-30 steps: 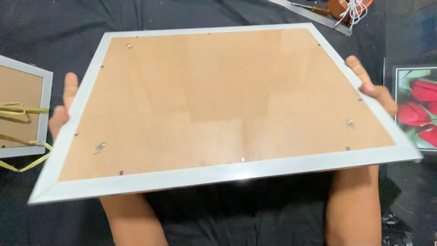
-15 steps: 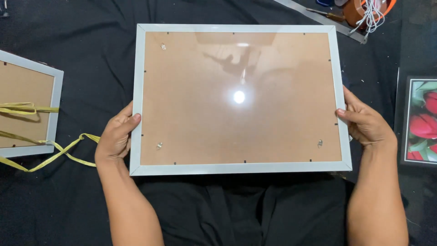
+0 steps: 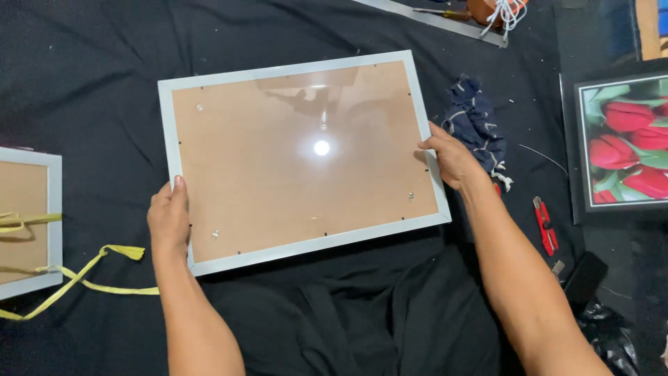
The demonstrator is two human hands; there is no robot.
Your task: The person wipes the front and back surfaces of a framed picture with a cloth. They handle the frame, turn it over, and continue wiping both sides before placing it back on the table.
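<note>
Both hands are holding a silver picture frame [image 3: 296, 157] w/ brown backing, lying face-down and a bit tilted at the centre of the picture on a black cloth [image 3: 104, 69]. The left hand [image 3: 169, 221] is gripping its lower-left edge, the right hand [image 3: 452, 159] its right edge. A dark blue rag [image 3: 475, 122] is lying just right of the frame. A tulip picture [image 3: 623, 146] is at the right edge, red cutter [image 3: 546, 224] below it, a second frame [image 3: 28, 223] w/ yellow ribbon [image 3: 90, 268] at the left edge.

I see my left hand [image 3: 169, 221] and right hand [image 3: 454, 160] bare, no gloves or rings. Both forearms are uncovered, without sleeves. No watch shows.
</note>
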